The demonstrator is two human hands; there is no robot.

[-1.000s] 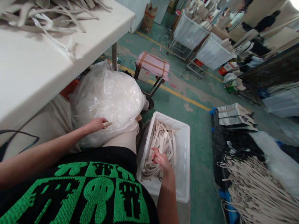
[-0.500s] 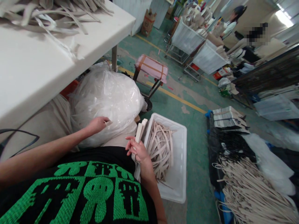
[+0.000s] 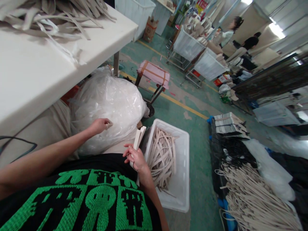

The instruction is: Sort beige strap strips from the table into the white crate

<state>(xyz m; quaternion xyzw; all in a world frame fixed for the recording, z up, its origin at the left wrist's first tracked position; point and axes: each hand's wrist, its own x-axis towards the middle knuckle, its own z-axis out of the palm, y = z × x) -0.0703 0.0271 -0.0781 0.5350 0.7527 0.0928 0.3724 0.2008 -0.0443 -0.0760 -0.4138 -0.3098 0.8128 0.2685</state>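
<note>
My right hand (image 3: 136, 158) is closed round a small bundle of folded beige fabric straps (image 3: 139, 137), whose looped ends point up past the fingers. Some of its fingers stick out loosely to the left. My left hand (image 3: 99, 126) is pinched on a short beige strip (image 3: 109, 124), of which only the end shows. That hand is in front of a big clear plastic bag (image 3: 115, 99) with pale contents. Just right of my right hand stands a white plastic bin (image 3: 181, 179), partly filled with a tangle of loose beige straps (image 3: 163, 157).
A white table (image 3: 36, 73) with a heap of strips (image 3: 60, 16) is at upper left. Beyond the bag stands a pink padded stool (image 3: 154, 73). More straps (image 3: 257, 199) lie in a pile at right. Two people sit far off beyond the wheeled carts (image 3: 189, 45).
The view has shifted a little. My right hand with the straps has moved slightly left, a bit nearer my left hand. Both grips look the same.
</note>
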